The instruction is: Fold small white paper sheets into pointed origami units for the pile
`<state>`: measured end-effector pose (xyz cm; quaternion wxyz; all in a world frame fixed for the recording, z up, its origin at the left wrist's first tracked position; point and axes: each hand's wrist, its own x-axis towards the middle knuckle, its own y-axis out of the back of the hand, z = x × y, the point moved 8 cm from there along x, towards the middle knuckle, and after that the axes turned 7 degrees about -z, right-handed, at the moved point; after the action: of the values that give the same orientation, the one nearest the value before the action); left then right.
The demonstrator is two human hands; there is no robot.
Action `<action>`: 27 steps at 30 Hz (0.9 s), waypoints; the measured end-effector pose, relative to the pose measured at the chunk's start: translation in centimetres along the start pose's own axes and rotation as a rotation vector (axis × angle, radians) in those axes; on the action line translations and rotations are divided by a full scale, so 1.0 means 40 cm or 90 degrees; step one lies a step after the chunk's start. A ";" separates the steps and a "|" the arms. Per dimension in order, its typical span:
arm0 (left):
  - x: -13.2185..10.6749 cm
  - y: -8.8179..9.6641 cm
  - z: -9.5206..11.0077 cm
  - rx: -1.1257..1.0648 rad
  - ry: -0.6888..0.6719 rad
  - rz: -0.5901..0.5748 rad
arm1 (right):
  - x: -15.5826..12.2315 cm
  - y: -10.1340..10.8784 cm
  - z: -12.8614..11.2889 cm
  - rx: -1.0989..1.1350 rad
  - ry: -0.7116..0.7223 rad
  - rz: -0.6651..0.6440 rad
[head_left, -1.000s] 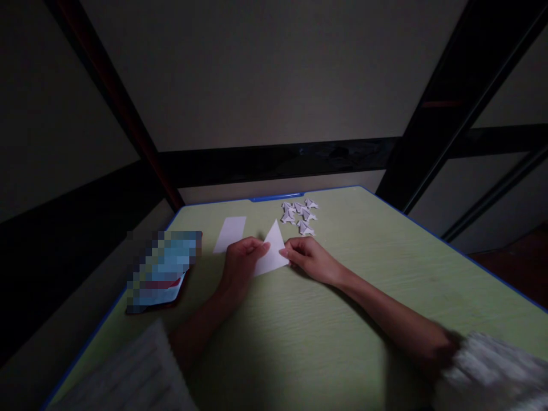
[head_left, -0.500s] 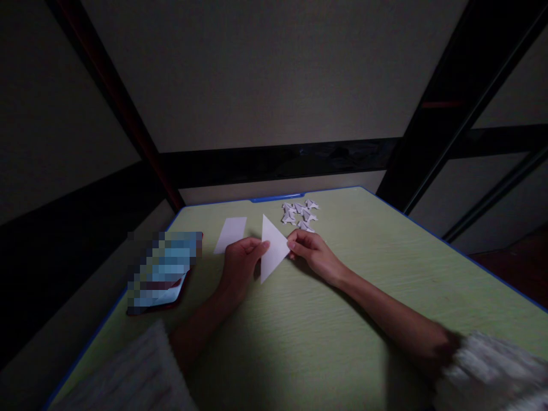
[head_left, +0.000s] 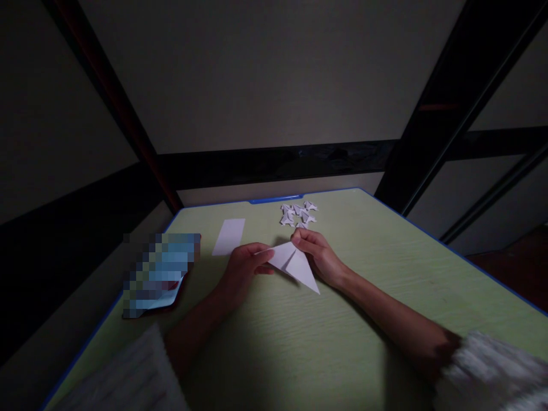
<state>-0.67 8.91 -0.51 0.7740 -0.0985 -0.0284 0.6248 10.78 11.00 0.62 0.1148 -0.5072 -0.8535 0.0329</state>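
A folded sheet of white paper (head_left: pixel 300 267) is held between my two hands over the table. One pointed corner of it hangs down to the right, and a flap stands partly raised with a shadowed crease beside it. My left hand (head_left: pixel 248 267) pinches the left corner between thumb and fingers. At the upper corner, my right hand (head_left: pixel 319 254) grips the paper, its thumb and forefinger closed together. Beyond my right hand lie several small folded paper figures (head_left: pixel 297 212) in a cluster. A flat rectangular piece of white paper (head_left: pixel 230 235) rests beyond my left hand.
On the left of the green table (head_left: pixel 342 354) lies a tablet-like object (head_left: pixel 165 279) with a dark red edge, its face pixelated. A blue strip (head_left: pixel 276 199) sits at the table's far edge. Panelled walls (head_left: pixel 274 74) rise behind the table.
The paper has turned from an upright flat triangle to a tilted one with its point at lower right, and a flap has lifted. My right hand has shifted slightly at the top corner.
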 end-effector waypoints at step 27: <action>-0.013 -0.054 -0.002 0.115 0.038 -0.197 | -0.004 -0.001 -0.032 0.191 -0.020 -0.068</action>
<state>1.30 7.98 -0.16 0.8670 -0.0414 0.0361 0.4952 11.12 10.76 1.84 0.1775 -0.4379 -0.8664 0.1614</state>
